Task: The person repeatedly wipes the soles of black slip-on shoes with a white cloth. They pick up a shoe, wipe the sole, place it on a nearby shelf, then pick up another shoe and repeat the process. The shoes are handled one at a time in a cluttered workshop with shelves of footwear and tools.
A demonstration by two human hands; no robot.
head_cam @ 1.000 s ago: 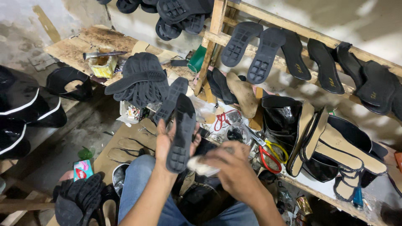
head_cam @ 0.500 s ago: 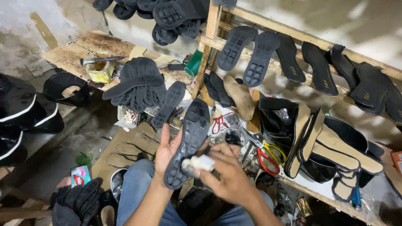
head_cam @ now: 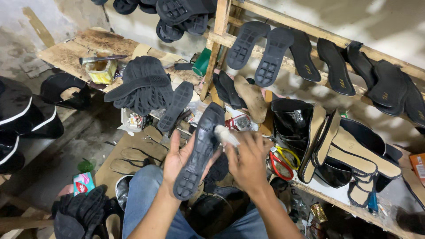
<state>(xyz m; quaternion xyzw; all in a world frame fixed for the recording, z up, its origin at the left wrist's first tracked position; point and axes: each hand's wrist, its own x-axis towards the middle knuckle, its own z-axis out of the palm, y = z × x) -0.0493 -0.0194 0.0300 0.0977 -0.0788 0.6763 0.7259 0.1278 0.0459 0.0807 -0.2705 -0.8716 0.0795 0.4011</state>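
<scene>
Head view: left hand [head_cam: 179,160] cradles a black shoe sole [head_cam: 199,150] from beneath, tread side up, fingers curled around its edge at 9 o'clock; the sole runs from 6 o'clock at the heel toward 12 o'clock at the toe, above the person's lap. Right hand [head_cam: 248,161] is clenched around a small white applicator [head_cam: 226,135], its pale tip touching the sole's edge at 3 o'clock. Risk, as a judgement: the sole rests on an open palm rather than a firm clamp, so sideways pressure from the applicator could twist it out of the grip and drop it onto the cluttered bench. At 3 o'clock, red-handled scissors [head_cam: 280,164] lie just beside the right wrist and could be knocked off. At 10 o'clock, a stack of black soles [head_cam: 144,84] overhangs the wooden shelf [head_cam: 66,53] edge; a jolt could spill it.
</scene>
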